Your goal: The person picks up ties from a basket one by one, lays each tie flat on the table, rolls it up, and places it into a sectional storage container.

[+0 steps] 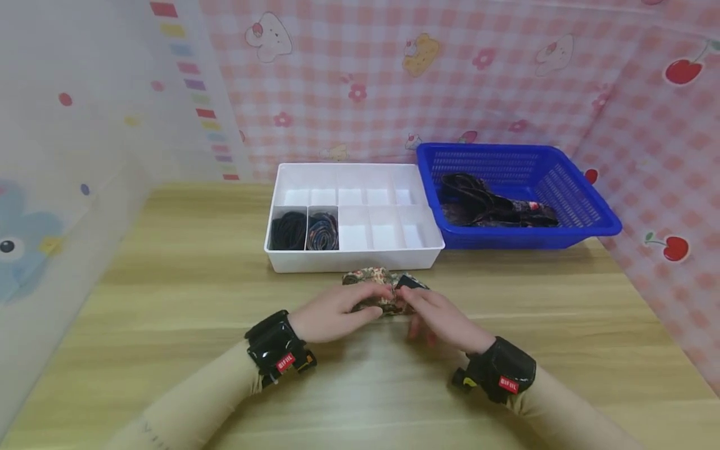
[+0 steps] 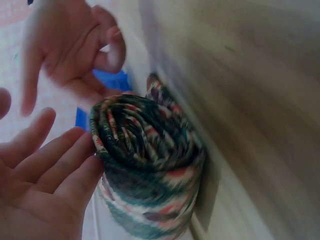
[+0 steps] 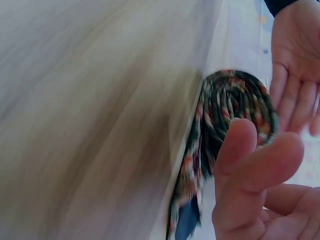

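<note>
A rolled-up strip of patterned cloth [image 1: 367, 275], dark green, cream and red, lies on the table in front of the white box. Its coiled end faces up in the left wrist view, where the cloth roll [image 2: 150, 185] looks thick. My left hand [image 1: 340, 311] rests its nearly straight fingertips against the roll's side. Over the other end is my right hand [image 1: 444, 317], its fingers loosely bent beside the roll. A loose tail with a dark blue patch [image 3: 188, 220] trails flat from the coil in the right wrist view.
A white divided box [image 1: 354, 261] stands behind the hands. Two front-left compartments hold a black roll [image 1: 289, 231] and a dark patterned roll [image 1: 323, 232]. To its right, a blue basket [image 1: 529, 237] contains dark cloth pieces [image 1: 478, 203]. Patterned sheets [image 1: 360, 119] cover the walls.
</note>
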Tool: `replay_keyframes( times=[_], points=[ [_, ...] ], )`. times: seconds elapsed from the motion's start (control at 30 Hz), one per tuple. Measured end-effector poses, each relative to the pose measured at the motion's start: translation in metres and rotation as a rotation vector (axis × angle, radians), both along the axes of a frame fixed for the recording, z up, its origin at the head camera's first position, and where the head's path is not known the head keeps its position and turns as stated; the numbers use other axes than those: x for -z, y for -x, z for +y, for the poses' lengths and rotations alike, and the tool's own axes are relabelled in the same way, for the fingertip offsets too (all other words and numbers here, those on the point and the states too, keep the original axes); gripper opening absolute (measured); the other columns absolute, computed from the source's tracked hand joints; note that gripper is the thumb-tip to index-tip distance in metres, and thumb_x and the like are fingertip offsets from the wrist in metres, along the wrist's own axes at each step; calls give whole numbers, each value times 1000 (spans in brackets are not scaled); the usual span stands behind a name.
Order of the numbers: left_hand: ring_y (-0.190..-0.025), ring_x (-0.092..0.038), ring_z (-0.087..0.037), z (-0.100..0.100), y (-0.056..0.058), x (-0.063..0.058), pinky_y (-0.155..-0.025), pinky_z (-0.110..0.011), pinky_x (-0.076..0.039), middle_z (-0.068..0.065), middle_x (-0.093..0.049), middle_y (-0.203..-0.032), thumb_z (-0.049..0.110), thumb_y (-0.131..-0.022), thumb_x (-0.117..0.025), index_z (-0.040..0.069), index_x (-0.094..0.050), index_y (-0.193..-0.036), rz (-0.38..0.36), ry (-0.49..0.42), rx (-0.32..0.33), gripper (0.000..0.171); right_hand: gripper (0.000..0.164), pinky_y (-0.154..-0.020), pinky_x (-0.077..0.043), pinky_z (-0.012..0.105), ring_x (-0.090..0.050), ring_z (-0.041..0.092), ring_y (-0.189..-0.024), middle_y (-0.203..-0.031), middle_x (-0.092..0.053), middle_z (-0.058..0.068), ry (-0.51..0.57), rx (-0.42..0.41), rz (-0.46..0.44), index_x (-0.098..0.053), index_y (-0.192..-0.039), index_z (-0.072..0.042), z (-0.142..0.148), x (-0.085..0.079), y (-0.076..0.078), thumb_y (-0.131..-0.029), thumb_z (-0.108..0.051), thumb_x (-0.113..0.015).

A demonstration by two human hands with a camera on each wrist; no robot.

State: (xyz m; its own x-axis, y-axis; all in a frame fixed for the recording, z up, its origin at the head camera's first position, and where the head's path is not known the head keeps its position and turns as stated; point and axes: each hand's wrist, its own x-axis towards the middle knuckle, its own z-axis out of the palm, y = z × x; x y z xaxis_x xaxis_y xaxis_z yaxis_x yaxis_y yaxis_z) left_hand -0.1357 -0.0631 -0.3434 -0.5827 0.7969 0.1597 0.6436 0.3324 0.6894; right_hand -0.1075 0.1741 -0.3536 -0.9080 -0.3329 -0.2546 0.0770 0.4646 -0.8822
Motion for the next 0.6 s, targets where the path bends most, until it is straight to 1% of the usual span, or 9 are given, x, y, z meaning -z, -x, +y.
replay_keyframes(
  times=[0.1,0.17,0.23,0.3,0.37,0.43,0.47,0.53,0.6],
  points=[
    [-122,-53,-16,10,-1,5,-102,-32,-41,-3,-56,-135,22,-99,-54,12,-56,-130,38,52,18,33,61,-46,-45,31,-61,27,-69,-94,-66,19,31,13,-9,-53,-132,0,7,-5,1,-103,-50,-34],
    [-121,-54,-18,16,-2,8,-101,-33,-42,-5,-57,-135,22,-97,-55,11,-58,-129,72,79,25,34,62,-47,-45,29,-62,29,-73,-111,-63,21,51,15,-6,-50,-137,1,13,-10,3,-103,-48,-34],
    [-114,-58,-17,22,-2,10,-97,-33,-45,-6,-61,-129,21,-96,-57,10,-60,-126,94,81,22,32,59,-47,-44,29,-60,30,-75,-124,-57,21,53,16,15,-51,-136,3,20,-14,8,-104,-44,-35],
    [-107,-61,-16,27,0,10,-93,-32,-47,-5,-65,-121,19,-95,-58,10,-63,-121,88,49,-14,27,55,-45,-42,27,-57,30,-70,-112,-60,26,17,15,61,-53,-133,4,25,-16,15,-103,-40,-41],
    [-95,-63,-12,31,4,10,-85,-29,-49,-3,-69,-109,16,-94,-59,10,-66,-113,28,-5,-78,21,51,-48,-42,27,-55,27,-68,-104,-63,23,-62,15,143,-57,-130,3,26,-15,24,-100,-37,-50],
    [-84,-64,-11,34,11,10,-76,-28,-52,-3,-69,-100,13,-94,-58,9,-67,-107,-87,-73,-140,16,48,-54,-44,28,-56,21,-70,-96,-66,16,-174,-8,240,-62,-125,0,24,-11,34,-97,-38,-57],
    [-82,-65,-11,35,14,10,-74,-28,-53,-4,-69,-99,11,-94,-58,7,-67,-105,-155,-103,-168,14,46,-57,-45,29,-57,19,-71,-92,-67,13,-228,-27,283,-65,-122,-3,22,-9,39,-95,-40,-59],
    [-77,-65,-14,37,21,12,-69,-29,-55,-9,-68,-97,7,-95,-56,3,-65,-102,-321,-174,-202,12,42,-64,-46,31,-57,15,-75,-92,-67,3,-316,-65,359,-70,-112,-8,16,-3,47,-93,-45,-61],
    [-76,-64,-17,38,27,12,-66,-31,-57,-13,-65,-96,3,-95,-55,-2,-62,-102,-470,-231,-219,12,38,-66,-46,32,-57,13,-75,-86,-66,-2,-357,-103,403,-72,-103,-13,10,1,54,-92,-47,-61]
  ],
)
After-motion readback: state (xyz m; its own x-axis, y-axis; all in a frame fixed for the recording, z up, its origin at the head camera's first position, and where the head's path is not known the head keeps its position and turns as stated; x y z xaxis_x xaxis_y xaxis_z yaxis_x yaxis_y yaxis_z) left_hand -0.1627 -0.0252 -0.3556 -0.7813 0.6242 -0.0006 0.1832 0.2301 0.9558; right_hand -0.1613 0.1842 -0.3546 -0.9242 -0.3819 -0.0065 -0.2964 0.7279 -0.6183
